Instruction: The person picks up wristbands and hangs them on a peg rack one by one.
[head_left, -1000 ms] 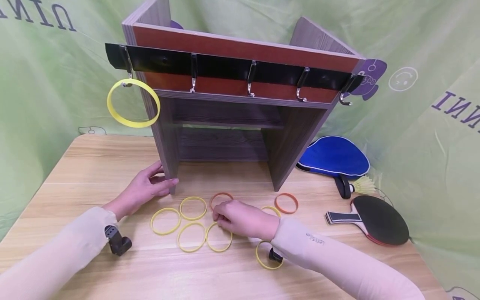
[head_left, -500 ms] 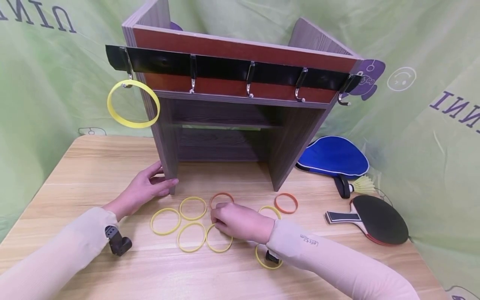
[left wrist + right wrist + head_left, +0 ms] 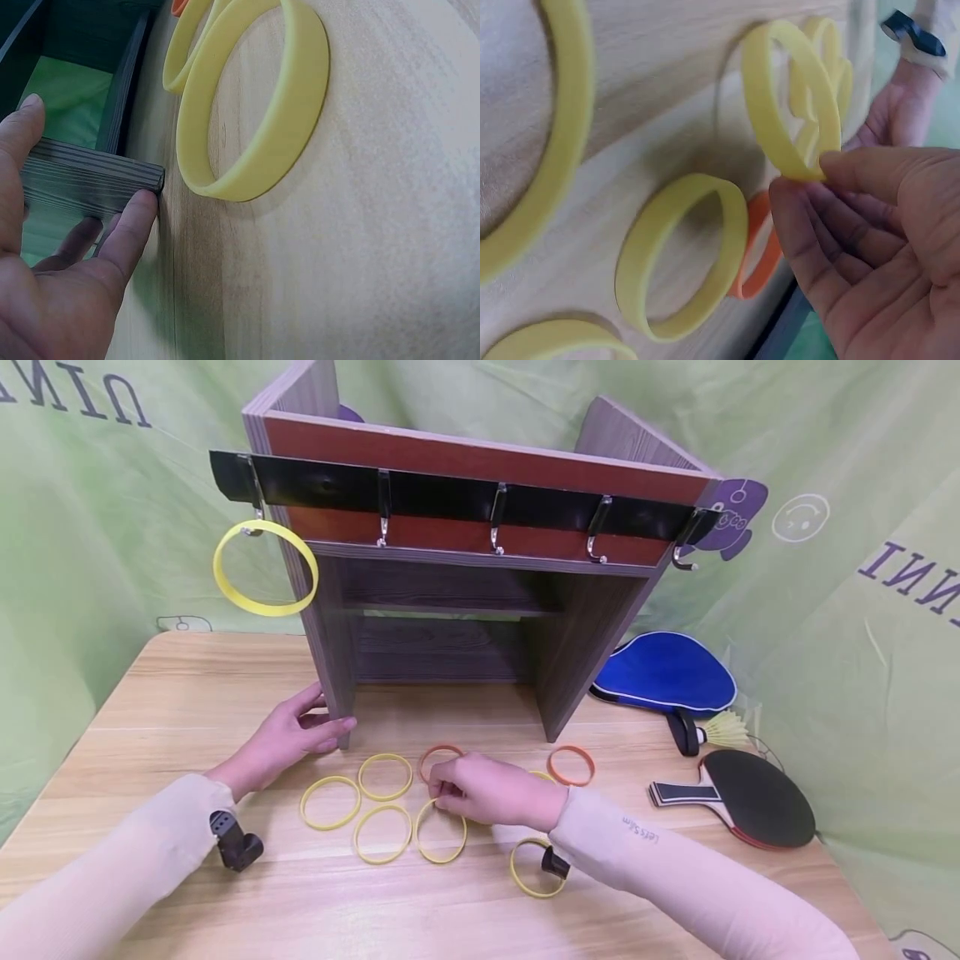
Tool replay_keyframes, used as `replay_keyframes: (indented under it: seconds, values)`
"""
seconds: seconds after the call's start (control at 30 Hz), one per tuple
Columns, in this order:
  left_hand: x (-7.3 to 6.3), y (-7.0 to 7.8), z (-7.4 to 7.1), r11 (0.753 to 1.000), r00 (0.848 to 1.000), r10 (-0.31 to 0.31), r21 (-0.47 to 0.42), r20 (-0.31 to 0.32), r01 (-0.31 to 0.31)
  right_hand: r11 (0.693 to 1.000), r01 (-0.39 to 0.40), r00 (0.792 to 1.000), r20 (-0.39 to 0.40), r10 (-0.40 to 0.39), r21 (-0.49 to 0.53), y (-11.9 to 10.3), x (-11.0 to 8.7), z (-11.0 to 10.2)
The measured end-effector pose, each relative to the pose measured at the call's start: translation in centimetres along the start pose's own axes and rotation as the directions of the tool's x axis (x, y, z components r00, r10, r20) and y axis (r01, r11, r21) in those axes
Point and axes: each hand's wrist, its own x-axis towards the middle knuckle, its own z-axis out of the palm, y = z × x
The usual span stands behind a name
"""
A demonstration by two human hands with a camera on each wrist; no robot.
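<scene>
A yellow ring (image 3: 761,120) sits pinched between the thumb and forefinger of the right hand (image 3: 487,789), tilted above the table (image 3: 187,693) amid other yellow rings and in front of the shelf (image 3: 442,647). Those fingertips close narrowly on the band; from my remote post, I cannot tell whether its lower edge touches the wood. The left hand (image 3: 292,731) grips the foot of the shelf's left panel, thumb to one side and fingers to the other.

The matt band looks rubbery to me, so I judge it light, soft and bendy, hard to break and more clinging than slippery. I would take hold as here, at one spot on the rim, with the thin wall between thumb and finger; squeezing across the whole loop would probably turn it oval. A gentle pinch should be enough, leaving the loop's middle free.

Above, another ring (image 3: 266,607) hangs from the hook at the rack's left end as I view it, while an orange ring (image 3: 572,783) lies near the shelf's right foot.
</scene>
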Motion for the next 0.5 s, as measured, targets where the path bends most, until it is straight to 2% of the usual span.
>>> replay_keyframes:
  seconds: [0.17, 0.3, 0.37, 0.5]
  values:
    - [0.0, -0.1, 0.1, 1.000, 1.000, 0.001, -0.004, 0.006, -0.001, 0.986, 0.000, 0.998, 0.058, -0.010, 0.164, 0.7, -0.6, -1.2]
    - [-0.1, -0.1, 0.1, 1.000, 1.000, 0.001, -0.004, 0.005, -0.001, 0.956, -0.044, 0.994, 0.112, 0.012, 0.289, 1.2, -0.9, -1.7]
    - [-0.1, 0.0, 0.0, 1.000, 1.000, 0.001, -0.002, 0.005, -0.001, 0.917, -0.088, 0.990, 0.139, 0.036, 0.388, 1.2, -0.9, -2.1]
    - [0.0, 0.0, 0.0, 1.000, 1.000, 0.004, -0.003, 0.011, -0.003, 0.787, -0.154, 0.985, 0.151, 0.077, 0.598, 0.7, -0.9, -2.9]
